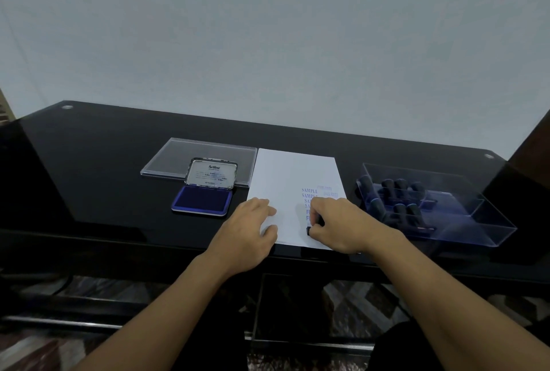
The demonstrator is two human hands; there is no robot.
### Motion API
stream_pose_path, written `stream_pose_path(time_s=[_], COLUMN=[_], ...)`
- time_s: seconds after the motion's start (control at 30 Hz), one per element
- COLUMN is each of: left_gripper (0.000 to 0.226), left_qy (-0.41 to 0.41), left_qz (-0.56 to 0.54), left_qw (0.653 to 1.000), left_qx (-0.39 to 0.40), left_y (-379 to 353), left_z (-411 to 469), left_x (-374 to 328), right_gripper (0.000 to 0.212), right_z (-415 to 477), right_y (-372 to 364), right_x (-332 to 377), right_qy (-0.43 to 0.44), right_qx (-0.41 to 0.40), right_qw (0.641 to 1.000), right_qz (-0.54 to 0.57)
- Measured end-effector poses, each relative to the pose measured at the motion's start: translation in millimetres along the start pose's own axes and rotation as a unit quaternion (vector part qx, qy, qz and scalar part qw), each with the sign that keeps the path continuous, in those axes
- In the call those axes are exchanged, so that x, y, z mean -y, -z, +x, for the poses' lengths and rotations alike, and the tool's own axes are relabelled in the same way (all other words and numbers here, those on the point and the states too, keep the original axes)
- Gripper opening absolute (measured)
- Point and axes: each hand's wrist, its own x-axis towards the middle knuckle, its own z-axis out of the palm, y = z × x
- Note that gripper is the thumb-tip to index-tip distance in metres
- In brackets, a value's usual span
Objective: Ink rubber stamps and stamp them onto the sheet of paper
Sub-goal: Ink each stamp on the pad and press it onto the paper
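A stamp (309, 231) is gripped by the right hand (339, 226) and pressed low on the paper (290, 174), which is held flat by the straight-fingered left hand (253, 229); several prints (309, 191) are done, most of it unfilled.

Both forearms are extended forward, hands held near each other.
Left hand (253, 230) is laid palm-down, fingers straight; right hand (339, 224) is curled knuckles-up, a stamp (308, 231) gripped in its fingers.

Glossy black table top (119, 144), matt white paper sheet (285, 174), clear plastic tray (488, 221), clear plastic lid (166, 159), metal-rimmed ink pad (202, 201).
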Motion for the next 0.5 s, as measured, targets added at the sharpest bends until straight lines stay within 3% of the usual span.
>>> stream_pose_path(time_s=[0.5], left_gripper=[0.04], left_qy=[0.022], left_qz=[0.005], left_qw=[0.999], left_qx=[0.029], left_y=[0.5], left_z=[2.2], left_x=[-1.1], right_gripper=[0.009], right_z=[-7.9], right_y=[-0.9], right_x=[3.1], right_qy=[0.003], right_qx=[-0.005], right_qw=[1.0], right_qz=[0.0])
